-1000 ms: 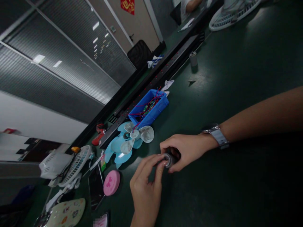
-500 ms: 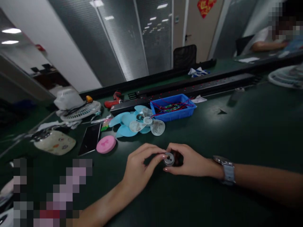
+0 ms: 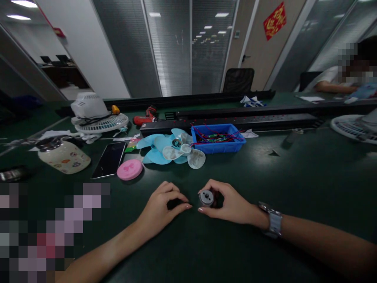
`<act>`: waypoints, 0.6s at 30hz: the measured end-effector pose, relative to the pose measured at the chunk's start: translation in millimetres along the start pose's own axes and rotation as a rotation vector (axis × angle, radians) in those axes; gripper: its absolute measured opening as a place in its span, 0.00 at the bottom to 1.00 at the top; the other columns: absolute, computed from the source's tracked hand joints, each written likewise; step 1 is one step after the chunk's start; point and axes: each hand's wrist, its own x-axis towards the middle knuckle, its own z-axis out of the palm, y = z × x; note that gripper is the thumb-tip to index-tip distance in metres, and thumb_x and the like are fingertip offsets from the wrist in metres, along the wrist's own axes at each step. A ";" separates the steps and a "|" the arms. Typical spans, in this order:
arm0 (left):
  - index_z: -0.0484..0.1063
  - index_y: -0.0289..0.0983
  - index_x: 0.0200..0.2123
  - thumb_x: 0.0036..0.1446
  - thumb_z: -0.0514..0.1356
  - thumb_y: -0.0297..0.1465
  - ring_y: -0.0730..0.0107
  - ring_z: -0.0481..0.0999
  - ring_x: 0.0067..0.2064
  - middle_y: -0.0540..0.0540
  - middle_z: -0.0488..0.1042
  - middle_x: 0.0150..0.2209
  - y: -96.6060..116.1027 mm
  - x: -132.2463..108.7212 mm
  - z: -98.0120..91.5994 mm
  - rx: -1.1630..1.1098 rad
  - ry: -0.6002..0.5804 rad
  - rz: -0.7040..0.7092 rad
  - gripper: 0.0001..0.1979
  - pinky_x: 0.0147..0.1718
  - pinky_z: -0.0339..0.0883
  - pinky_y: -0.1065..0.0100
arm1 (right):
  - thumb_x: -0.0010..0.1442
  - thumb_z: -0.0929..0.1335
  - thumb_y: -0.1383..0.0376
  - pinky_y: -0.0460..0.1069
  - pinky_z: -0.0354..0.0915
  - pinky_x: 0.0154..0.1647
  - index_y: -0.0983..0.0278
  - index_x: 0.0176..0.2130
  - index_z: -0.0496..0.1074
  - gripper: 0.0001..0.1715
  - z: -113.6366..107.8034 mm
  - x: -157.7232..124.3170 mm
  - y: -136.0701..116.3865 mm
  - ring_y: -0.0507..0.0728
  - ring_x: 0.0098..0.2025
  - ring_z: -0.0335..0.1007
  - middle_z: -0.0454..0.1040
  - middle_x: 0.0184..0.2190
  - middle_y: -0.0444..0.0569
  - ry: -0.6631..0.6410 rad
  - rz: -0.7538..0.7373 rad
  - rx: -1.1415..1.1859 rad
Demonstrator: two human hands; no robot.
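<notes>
My right hand (image 3: 231, 202) grips a small metal cylinder (image 3: 206, 198) between thumb and fingers. The part looks like a small motor, its round grey face turned up with holes in it; its lower side is hidden in the shadow of the hand. My left hand (image 3: 165, 206) is a short way to the left of it, thumb and index fingertips slightly apart with nothing visible between them. Beyond both hands lie light-blue fan blades (image 3: 157, 147) and a smaller pale fan blade (image 3: 196, 158).
Behind is a blue bin (image 3: 219, 146) of wired circuit boards. A pink round case (image 3: 130, 169), a dark tablet (image 3: 109, 159), a patterned jug-like container (image 3: 66, 157) and a red power drill (image 3: 145, 117) lie leftward. At far right, a person sits near a fan (image 3: 350, 127).
My left hand has moved left, off the metal cylinder it was touching. My right hand still holds the cylinder. The camera view has tilted and levelled.
</notes>
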 end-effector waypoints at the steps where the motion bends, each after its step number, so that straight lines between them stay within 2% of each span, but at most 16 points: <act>1: 0.79 0.43 0.33 0.53 0.65 0.34 0.65 0.73 0.37 0.47 0.75 0.32 0.1 0.1 -0.4 0.004 -0.003 -0.003 0.04 0.35 0.68 0.65 | 0.52 0.74 0.56 0.45 0.64 0.28 0.65 0.40 0.68 0.21 -0.1 0.0 -0.6 0.51 0.31 0.67 0.73 0.34 0.46 -0.004 0.005 0.001; 8: 0.77 0.43 0.43 0.53 0.65 0.30 0.63 0.74 0.42 0.46 0.78 0.39 3.4 -1.9 -0.4 -0.079 -0.003 0.002 0.12 0.41 0.71 0.62 | 0.52 0.74 0.56 0.45 0.63 0.28 0.66 0.39 0.68 0.20 0.3 1.0 -3.3 0.50 0.30 0.66 0.72 0.33 0.46 0.004 -0.008 -0.018; 13: 0.78 0.43 0.38 0.54 0.64 0.29 0.64 0.78 0.42 0.47 0.80 0.39 4.1 -4.2 3.2 -0.162 0.003 -0.017 0.07 0.41 0.73 0.62 | 0.52 0.74 0.56 0.44 0.62 0.27 0.66 0.39 0.68 0.21 -0.4 1.9 -5.2 0.50 0.29 0.65 0.71 0.32 0.45 -0.012 -0.009 -0.011; 15: 0.78 0.41 0.36 0.53 0.66 0.30 0.64 0.79 0.40 0.47 0.80 0.37 5.1 -3.9 3.3 -0.173 0.043 -0.050 0.06 0.39 0.74 0.62 | 0.52 0.74 0.56 0.44 0.62 0.27 0.66 0.39 0.68 0.21 -0.9 2.2 -5.3 0.50 0.29 0.65 0.71 0.32 0.45 -0.018 -0.009 -0.014; 18: 0.75 0.38 0.35 0.49 0.68 0.32 0.64 0.81 0.35 0.47 0.81 0.32 12.9 2.0 3.0 -0.252 0.175 -0.111 0.09 0.38 0.75 0.63 | 0.52 0.74 0.55 0.44 0.62 0.27 0.65 0.39 0.68 0.21 -1.0 2.0 -3.5 0.50 0.29 0.65 0.71 0.32 0.45 -0.005 -0.024 -0.023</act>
